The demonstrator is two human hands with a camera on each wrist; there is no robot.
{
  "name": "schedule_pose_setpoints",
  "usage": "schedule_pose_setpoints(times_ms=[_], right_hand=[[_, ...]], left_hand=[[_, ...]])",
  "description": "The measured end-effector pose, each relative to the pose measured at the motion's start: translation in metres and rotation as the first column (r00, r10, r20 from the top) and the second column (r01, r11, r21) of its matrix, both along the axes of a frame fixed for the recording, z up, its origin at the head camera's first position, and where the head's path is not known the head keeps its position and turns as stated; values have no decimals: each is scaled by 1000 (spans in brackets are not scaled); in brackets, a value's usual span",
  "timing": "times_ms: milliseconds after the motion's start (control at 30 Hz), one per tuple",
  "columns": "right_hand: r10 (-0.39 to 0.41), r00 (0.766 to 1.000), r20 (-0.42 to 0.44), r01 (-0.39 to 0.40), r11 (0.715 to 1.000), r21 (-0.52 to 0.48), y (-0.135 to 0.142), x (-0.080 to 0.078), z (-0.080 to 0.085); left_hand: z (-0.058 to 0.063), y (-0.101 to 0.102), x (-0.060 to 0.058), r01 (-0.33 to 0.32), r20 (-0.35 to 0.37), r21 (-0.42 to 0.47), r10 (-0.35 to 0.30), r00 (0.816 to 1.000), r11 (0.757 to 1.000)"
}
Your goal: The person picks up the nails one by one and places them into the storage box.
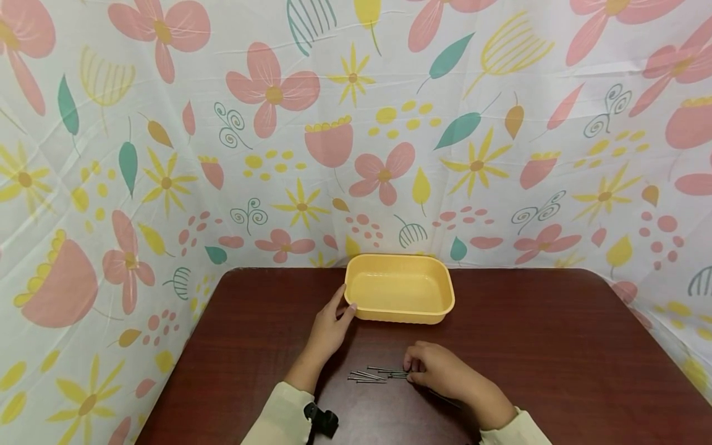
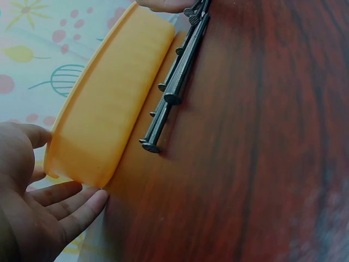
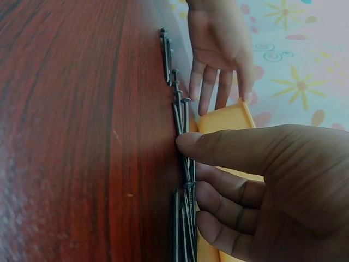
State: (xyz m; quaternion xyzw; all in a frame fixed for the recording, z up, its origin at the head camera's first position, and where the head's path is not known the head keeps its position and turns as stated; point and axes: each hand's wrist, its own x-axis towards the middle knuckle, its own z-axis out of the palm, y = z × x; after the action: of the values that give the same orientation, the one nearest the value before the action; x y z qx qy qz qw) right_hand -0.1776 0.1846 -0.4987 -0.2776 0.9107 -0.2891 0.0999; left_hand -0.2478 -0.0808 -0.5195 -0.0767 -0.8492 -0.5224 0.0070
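- While the yellow tray (image 1: pixel 400 314) stands at the worktop's (image 1: pixel 556 346) far edge, patterned cloth (image 1: pixel 473 204) rises just behind it
- Nails (image 2: pixel 186 66) lie in an overlapping, untidy row in front of the tray, a strip of worktop between
- The left hand (image 1: pixel 328 334), fingers fairly straight, touches the tray's left end, taking up that side
- The right hand (image 1: pixel 445 371), in front of the tray, pinches some nails between thumb and curled fingers
- Worktop spreads to both sides of the tray, reaching the left and right edges
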Motion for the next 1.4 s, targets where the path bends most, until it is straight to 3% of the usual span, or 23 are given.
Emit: schedule_pose_setpoints(times_ms=[1033, 1233, 1400], right_hand=[[-30, 983, -182, 20, 998, -56, 3, -5, 8], [-79, 959, -271, 58, 995, -86, 4, -7, 10], [-142, 940, -310, 92, 981, -171, 5, -10, 14]], left_hand=[[2, 1, 0, -17, 6, -6, 17, 1000, 1000], [0, 2, 0, 6, -2, 15, -6, 1000, 1000], [-1, 4, 1, -1, 0, 8, 1, 1000, 1000]])
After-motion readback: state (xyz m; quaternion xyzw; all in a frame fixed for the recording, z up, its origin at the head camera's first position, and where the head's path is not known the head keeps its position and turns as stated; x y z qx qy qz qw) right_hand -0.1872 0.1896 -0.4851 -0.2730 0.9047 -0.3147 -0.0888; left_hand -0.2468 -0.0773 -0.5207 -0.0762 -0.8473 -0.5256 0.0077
